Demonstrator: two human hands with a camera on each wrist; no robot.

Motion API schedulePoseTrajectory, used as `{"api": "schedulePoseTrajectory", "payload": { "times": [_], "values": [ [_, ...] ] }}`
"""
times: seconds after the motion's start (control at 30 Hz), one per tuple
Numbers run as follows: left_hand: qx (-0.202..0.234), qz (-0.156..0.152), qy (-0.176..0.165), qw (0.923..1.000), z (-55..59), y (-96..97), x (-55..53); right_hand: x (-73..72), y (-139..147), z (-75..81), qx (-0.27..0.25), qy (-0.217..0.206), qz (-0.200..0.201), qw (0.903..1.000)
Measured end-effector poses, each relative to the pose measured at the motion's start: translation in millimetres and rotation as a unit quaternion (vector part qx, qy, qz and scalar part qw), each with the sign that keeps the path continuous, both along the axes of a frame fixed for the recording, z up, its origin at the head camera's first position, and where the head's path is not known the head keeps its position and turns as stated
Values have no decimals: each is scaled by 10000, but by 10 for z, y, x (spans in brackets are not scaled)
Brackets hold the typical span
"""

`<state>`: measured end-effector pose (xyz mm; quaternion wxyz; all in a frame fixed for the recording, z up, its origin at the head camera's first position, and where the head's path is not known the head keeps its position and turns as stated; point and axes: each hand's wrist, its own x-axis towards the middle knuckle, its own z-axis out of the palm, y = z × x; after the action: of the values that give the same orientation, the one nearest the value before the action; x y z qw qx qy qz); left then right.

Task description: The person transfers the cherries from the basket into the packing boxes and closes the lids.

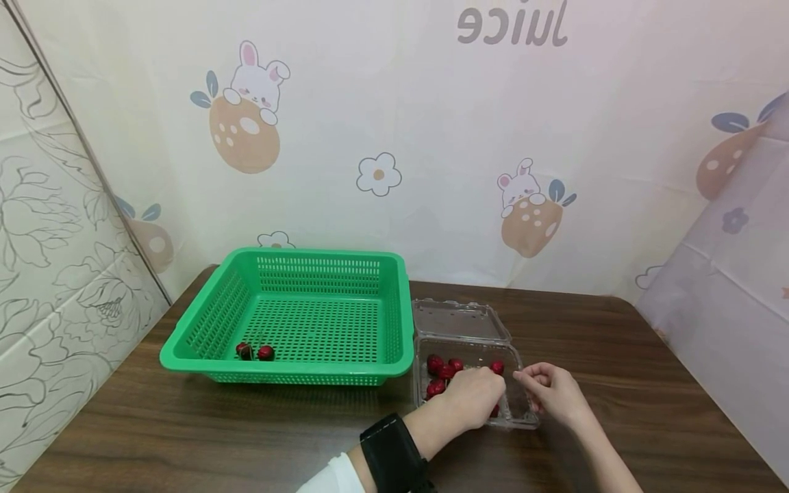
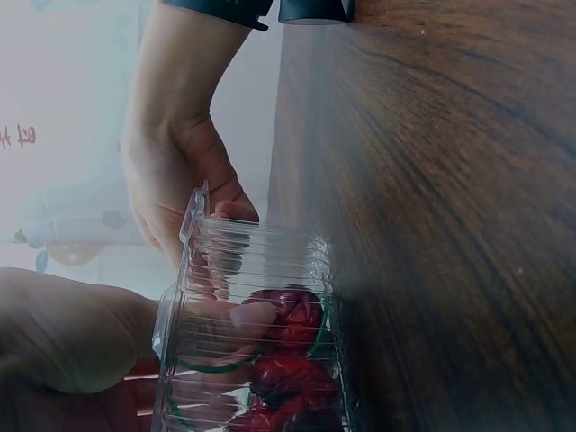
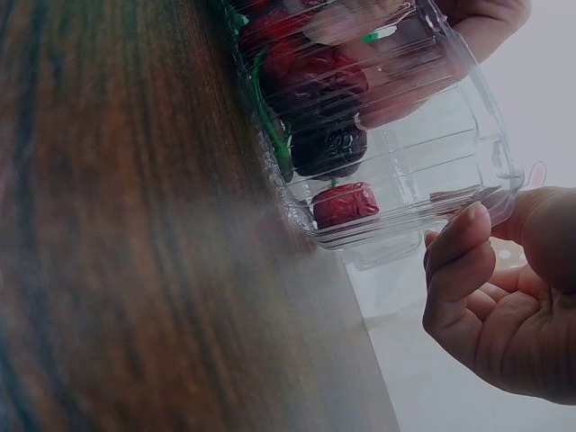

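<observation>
A clear plastic clamshell box (image 1: 514, 422) stands on the table with its lid (image 1: 459, 320) folded back. Several dark red cherries (image 1: 435, 363) with green stems lie inside it; a small red one (image 3: 346, 205) sits near its right end. My left hand (image 1: 474, 396) reaches down into the box. Through the ribbed wall, its thumb and fingers are around a cherry (image 3: 326, 79). My right hand (image 1: 555, 394) pinches the rim at the box's right side between thumb and index finger. Two cherries (image 1: 266, 352) lie in the green basket (image 1: 403, 322) to the left.
The basket, of perforated plastic, stands just left of the box, close to its lid. A brown wooden table (image 1: 296, 438) carries everything. Behind it hangs a printed curtain (image 1: 431, 137) with rabbits and fruit. A black strap (image 1: 393, 452) is round my left wrist.
</observation>
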<state>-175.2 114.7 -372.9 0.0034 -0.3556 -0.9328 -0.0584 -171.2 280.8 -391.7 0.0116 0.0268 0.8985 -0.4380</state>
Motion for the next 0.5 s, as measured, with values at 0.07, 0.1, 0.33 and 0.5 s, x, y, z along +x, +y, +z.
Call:
{"api": "schedulePoseTrajectory", "payload": {
  "times": [0.07,0.1,0.33,0.5],
  "values": [
    [73,-45,54,9999,0,-5,0,-3,2,0,-4,19,11,10000],
    [110,-73,92,9999,0,-6,1,-4,3,0,-4,25,20,10000],
    [491,-243,242,9982,29,-37,20,5,1,5,16,14,62,10000],
    [730,-190,377,9964,86,-74,54,15,-7,15,33,66,99,9999]
  ]
}}
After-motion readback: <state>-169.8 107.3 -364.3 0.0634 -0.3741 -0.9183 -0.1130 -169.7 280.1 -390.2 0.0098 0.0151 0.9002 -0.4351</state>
